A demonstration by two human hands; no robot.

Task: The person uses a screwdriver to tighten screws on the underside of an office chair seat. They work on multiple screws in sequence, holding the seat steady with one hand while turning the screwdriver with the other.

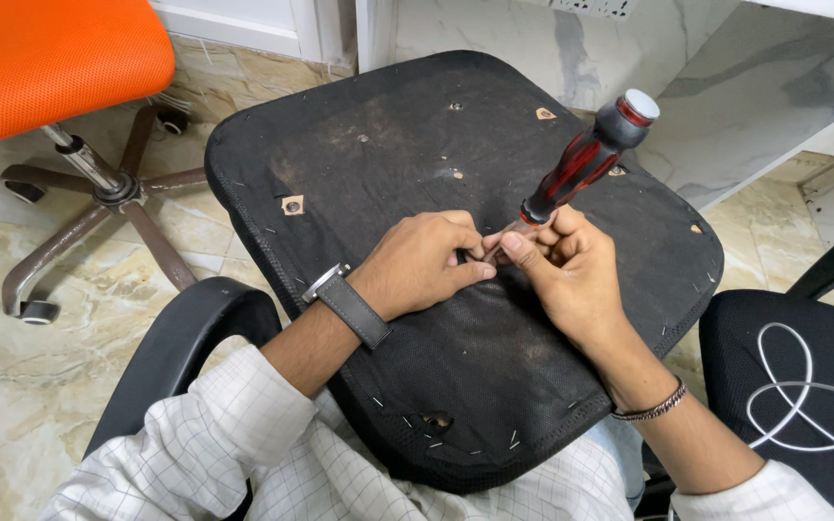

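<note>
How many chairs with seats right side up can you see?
2. An orange chair stands at top left on its wheeled base. A black chair with a white cable on it sits at bottom right. Others may be out of view.

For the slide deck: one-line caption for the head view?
Both hands, left hand and right hand, steady a red-handled screwdriver against an upturned black seat base.

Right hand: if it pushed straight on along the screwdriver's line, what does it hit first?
The right hand angles the screwdriver down-left. First in that line are the left hand's fingertips pinched at the tip, then the black seat underside beneath. Depth between them is unclear.
</note>
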